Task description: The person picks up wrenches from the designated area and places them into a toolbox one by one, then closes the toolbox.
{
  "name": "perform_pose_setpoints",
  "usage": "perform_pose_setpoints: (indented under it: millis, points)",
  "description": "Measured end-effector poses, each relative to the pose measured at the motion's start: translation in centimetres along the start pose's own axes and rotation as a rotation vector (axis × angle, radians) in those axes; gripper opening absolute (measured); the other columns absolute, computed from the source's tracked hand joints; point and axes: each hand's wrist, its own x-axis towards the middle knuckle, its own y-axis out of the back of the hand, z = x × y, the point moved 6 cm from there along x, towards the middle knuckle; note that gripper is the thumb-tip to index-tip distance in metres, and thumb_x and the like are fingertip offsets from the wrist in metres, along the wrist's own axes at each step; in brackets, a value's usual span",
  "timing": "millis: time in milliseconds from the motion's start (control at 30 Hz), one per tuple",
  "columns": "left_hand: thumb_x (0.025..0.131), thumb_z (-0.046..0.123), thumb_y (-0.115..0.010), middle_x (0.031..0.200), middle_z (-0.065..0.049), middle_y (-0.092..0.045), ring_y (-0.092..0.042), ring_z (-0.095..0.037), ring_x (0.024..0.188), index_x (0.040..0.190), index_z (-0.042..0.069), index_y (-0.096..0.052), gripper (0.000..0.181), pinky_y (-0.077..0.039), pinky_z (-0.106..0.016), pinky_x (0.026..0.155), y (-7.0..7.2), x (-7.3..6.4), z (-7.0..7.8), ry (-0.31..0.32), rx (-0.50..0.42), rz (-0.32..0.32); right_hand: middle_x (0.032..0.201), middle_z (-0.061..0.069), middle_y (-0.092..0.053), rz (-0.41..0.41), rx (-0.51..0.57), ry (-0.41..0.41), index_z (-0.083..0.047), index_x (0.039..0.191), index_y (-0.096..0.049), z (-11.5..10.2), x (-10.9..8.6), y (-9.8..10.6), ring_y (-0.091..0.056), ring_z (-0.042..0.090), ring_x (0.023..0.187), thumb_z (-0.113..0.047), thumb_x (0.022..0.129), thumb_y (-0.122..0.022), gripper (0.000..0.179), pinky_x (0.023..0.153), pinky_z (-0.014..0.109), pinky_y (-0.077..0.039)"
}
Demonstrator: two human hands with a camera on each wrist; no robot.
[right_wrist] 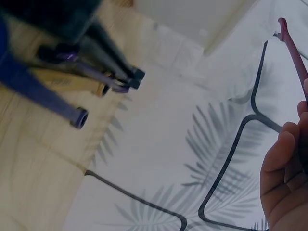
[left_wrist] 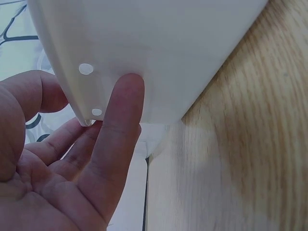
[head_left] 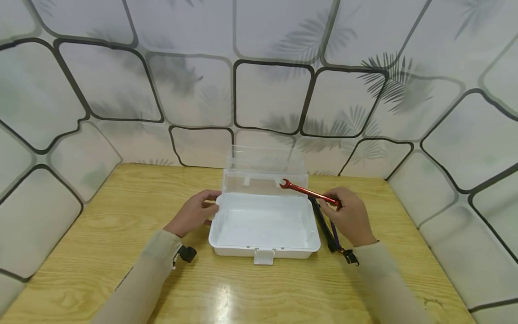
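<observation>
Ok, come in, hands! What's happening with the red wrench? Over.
Left hand holding white box. Right hand holding red wrench, raised. Box open, clear lid up behind. Other tools beside box, not blocking it.

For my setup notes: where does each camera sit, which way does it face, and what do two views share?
Head: worn on the head, looks forward and down at the open white box; both sleeves, the left hand and the right hand show.
Left wrist: on the left wrist, faces the box's outer wall; left fingers and palm show.
Right wrist: on the right wrist, looks across blurred tools toward the patterned wall; right fingers show.
Shared: head and right wrist both see the red wrench in the right hand.
</observation>
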Motion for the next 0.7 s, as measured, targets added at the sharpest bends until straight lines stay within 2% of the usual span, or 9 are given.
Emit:
perform_pose_setpoints:
  millis: [333,500,700]
  points:
    - [0.105,0.010,-0.055,0.149,-0.021,-0.048,-0.056,-0.041,0.132,0.153,0.005,-0.045,0.050,-0.062,-0.042,0.078,-0.2,-0.1,0.1,0.004,-0.024,-0.005,0.081,0.001,-0.064,-0.086,0.059,0.058,-0.009,0.097,-0.071,-2.8,1.5,-2.3,-0.047,0.010,0.064,-0.010,0.087,-0.081,0.014,0.054,0.027,-0.041]
    - [0.105,0.010,-0.056,0.149,-0.021,-0.048,-0.057,-0.041,0.130,0.153,0.005,-0.045,0.050,-0.062,-0.042,0.077,-0.3,0.0,0.1,0.006,-0.026,-0.001,0.082,0.000,-0.063,-0.147,0.046,0.077,-0.011,0.098,-0.072,-3.9,2.3,-3.3,-0.045,0.011,0.065,-0.014,0.089,-0.080,0.012,0.055,0.028,-0.039]
    - [0.105,0.011,-0.056,0.149,-0.020,-0.049,-0.058,-0.040,0.130,0.153,0.006,-0.046,0.049,-0.062,-0.044,0.078,-0.2,0.1,-0.1,0.018,-0.024,0.006,0.087,-0.001,-0.065,-0.228,0.062,0.100,-0.011,0.097,-0.072,-5.4,3.3,-4.4,-0.053,0.015,0.069,-0.014,0.090,-0.078,0.010,0.061,0.030,-0.045]
